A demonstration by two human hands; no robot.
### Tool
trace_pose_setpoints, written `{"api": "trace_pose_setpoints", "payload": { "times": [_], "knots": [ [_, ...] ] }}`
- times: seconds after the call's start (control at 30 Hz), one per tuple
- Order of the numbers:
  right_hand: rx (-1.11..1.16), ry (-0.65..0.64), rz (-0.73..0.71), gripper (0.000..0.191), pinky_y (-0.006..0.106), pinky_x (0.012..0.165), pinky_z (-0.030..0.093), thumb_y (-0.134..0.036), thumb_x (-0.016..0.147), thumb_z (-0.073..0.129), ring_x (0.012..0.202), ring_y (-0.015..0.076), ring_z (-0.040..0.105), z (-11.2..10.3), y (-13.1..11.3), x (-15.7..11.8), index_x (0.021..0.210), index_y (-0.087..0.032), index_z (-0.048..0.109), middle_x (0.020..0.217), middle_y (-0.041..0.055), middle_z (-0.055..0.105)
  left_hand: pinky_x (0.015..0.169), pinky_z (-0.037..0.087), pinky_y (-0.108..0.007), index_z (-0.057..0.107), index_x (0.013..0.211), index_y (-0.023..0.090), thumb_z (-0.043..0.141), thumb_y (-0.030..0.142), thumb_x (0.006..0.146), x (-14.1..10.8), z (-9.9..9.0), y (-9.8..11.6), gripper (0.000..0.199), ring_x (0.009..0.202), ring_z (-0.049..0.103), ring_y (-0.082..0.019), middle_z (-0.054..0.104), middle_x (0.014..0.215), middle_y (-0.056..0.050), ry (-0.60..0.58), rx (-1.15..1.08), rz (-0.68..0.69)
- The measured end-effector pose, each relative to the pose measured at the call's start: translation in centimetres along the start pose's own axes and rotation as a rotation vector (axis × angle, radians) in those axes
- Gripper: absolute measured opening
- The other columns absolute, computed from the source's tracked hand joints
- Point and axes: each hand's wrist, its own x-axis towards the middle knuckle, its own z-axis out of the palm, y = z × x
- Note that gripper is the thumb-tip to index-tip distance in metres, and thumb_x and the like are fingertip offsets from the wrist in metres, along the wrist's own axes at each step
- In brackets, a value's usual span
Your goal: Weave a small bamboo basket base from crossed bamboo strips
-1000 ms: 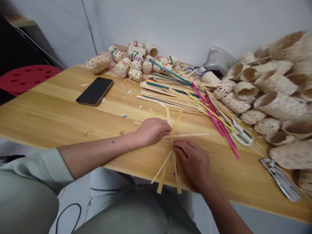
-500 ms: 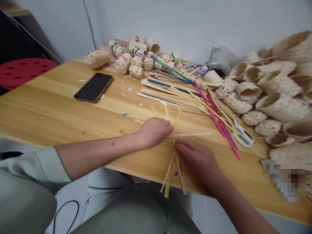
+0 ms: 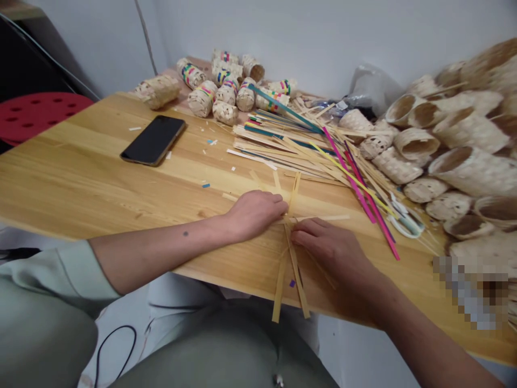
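Observation:
Pale bamboo strips [image 3: 279, 293] cross one another in a star shape near the table's front edge, their ends fanning out several ways. Over the left side of the crossing lies my left hand [image 3: 258, 213], its fingers closed and pressed down on the strips. My right hand [image 3: 329, 245] is just right of the crossing, fingertips pinched together at a thin strip [image 3: 322, 268] whose tail comes out below the hand. The exact grip under both sets of fingers is hidden. Two wider strip ends hang past the table edge towards me.
A phone [image 3: 153, 140] lies on the wooden table [image 3: 81, 178] at left. Loose plain and coloured strips [image 3: 291, 153] are piled behind my hands. Small woven baskets [image 3: 202, 98] stand at the back, and more woven baskets [image 3: 416, 143] are heaped at right. A red stool [image 3: 44, 116] is beyond the left edge.
The thin strip that pointed down-left towards me now runs down-right beneath my right hand. My left hand stays on the crossing. The whole view has shifted slightly.

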Motion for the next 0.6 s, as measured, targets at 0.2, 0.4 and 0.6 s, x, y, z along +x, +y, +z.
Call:
{"api": "trace_pose_setpoints", "payload": {
  "times": [0.2, 0.4, 0.6],
  "knots": [
    [-0.145, 0.176, 0.253, 0.021, 0.029, 0.061, 0.037, -0.008, 0.089, 0.046, 0.078, 0.0182, 0.059, 2.7, -1.1, 0.5, 0.081, -0.022, 0.060, 0.084, 0.0020, 0.066, 0.062, 0.037, -0.029, 0.060, 0.081, 0.019, 0.055, 0.029, 0.090, 0.1, 0.6, -0.2, 0.014, 0.080, 0.063, -0.018, 0.067, 0.083, 0.000, 0.032, -0.124, -0.034],
    [-0.053, 0.315, 0.453, 0.024, 0.029, 0.062, 0.037, -0.016, 0.095, 0.042, 0.074, 0.0189, 0.058, 4.0, -2.8, 1.0, 0.079, -0.021, 0.059, 0.078, 0.0034, 0.063, 0.064, 0.040, -0.029, 0.063, 0.083, 0.019, 0.058, 0.029, 0.089, 0.2, 0.5, -0.1, 0.013, 0.079, 0.063, -0.019, 0.069, 0.083, 0.000, 0.009, -0.182, -0.074],
    [0.081, 0.407, 0.421, 0.025, 0.029, 0.066, 0.042, -0.023, 0.097, 0.042, 0.073, 0.0173, 0.060, 4.5, -2.3, 1.2, 0.081, -0.020, 0.062, 0.078, 0.0029, 0.065, 0.066, 0.042, -0.029, 0.065, 0.086, 0.019, 0.055, 0.033, 0.091, 0.4, 0.4, 0.5, 0.018, 0.082, 0.065, -0.020, 0.069, 0.084, -0.002, -0.047, -0.150, -0.092]
  ]
}}
